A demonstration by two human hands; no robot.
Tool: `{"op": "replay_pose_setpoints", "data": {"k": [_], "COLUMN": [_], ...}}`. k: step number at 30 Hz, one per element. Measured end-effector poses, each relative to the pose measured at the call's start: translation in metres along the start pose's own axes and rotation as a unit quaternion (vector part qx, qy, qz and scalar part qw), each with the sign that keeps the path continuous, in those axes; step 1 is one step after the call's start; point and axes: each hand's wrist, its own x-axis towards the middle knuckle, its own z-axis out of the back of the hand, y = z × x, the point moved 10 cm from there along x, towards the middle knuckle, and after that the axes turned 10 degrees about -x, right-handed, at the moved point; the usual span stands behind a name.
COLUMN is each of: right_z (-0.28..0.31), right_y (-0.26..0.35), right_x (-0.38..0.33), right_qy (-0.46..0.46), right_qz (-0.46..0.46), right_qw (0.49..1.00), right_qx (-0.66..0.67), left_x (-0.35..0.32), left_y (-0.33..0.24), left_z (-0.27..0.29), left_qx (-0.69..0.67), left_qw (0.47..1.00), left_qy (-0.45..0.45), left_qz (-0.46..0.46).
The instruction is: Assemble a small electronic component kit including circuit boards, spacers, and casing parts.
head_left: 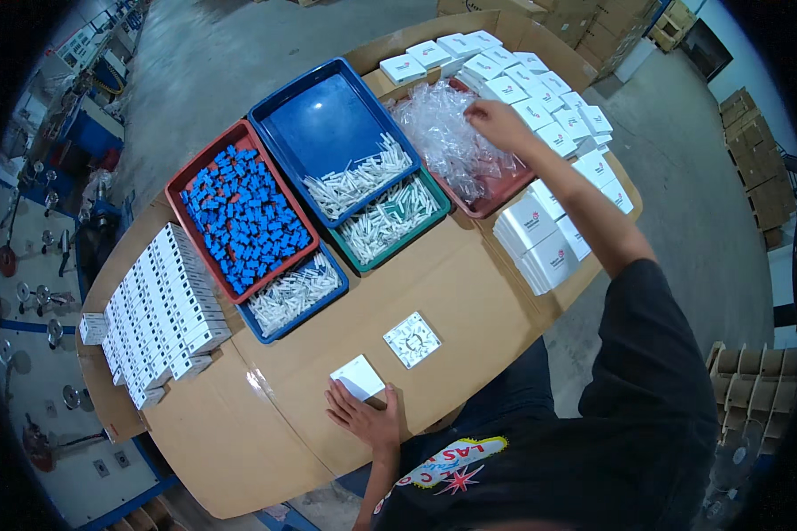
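Observation:
My left hand [363, 418] holds the near edge of a white square plate [359, 379] lying on the cardboard, its thumb on the right side and its fingers on the left. Just to the right and farther off, a second square piece [412, 340] lies with its ribbed inner face up. My right hand [502, 124] reaches far out over a red tray [485, 209] heaped with clear plastic bags [443, 124]. Its fingers are drawn together at the bags and seem to pinch one, though the fingertips are small in view.
White boxes [540, 239] are stacked around the red tray. Left of it, a blue tray [314, 106] and a green tray [398, 252] hold white plugs. Another red tray [184, 212] holds blue parts, above a lower blue tray [279, 332]. White modules [164, 310] stand in rows at far left.

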Motion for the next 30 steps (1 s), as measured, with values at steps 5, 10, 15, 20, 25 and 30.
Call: {"op": "replay_pose_setpoints", "data": {"k": [5,10,15,20,25,30], "right_z": [-0.031,-0.051,-0.067,-0.07,-0.041,-0.012], "right_y": [-0.045,-0.068,-0.064,-0.082,-0.091,-0.057], "right_x": [0.06,0.084,0.093,0.105,0.108,0.088], "right_qy": [0.039,0.014,0.021,0.039,-0.03,-0.049], "right_qz": [-0.066,-0.086,-0.085,-0.082,-0.057,-0.026], "right_qw": [0.989,0.98,0.973,0.971,0.99,0.997], "right_qx": [-0.129,-0.181,-0.215,-0.219,-0.125,0.047], "left_x": [0.0,0.003,0.004,0.007,0.004,0.001], "left_y": [0.006,0.008,0.012,0.011,0.007,0.006], "left_z": [-0.002,-0.005,-0.004,-0.004,-0.005,0.002], "left_qx": [0.012,0.015,0.027,0.023,0.01,-0.015], "left_qw": [1.0,1.0,0.999,0.999,1.0,1.0], "left_qy": [0.001,0.012,0.016,0.015,0.013,0.002], "left_qz": [0.004,0.009,0.017,0.018,0.006,0.002]}}
